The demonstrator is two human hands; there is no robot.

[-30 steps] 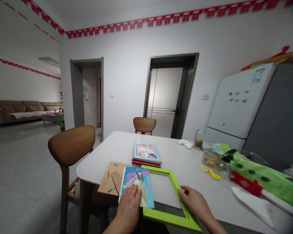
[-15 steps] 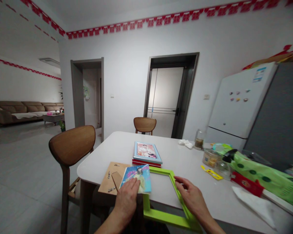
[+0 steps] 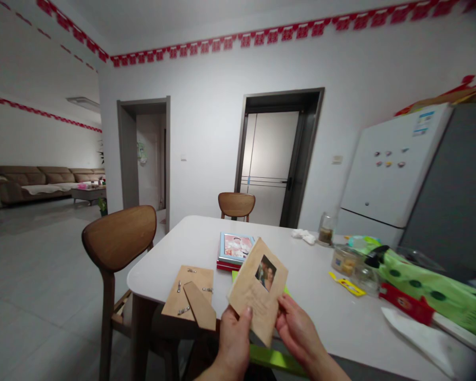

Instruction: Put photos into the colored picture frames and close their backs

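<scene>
"Over the near edge of the smooth white table, what does our head view show us holding?"

"One thin beige rectangular card with a small printed photo, tilted; our left hand grips its lower left edge, our right hand its right edge."

"And below?"

"A lime-green rectangular frame, partly hidden; left of it lies a tan board with metal clips."

"Which step, then?"

"Handling the card two-handed, we judge; any next move calls for a light grip, since it looks easy to bend."
</scene>
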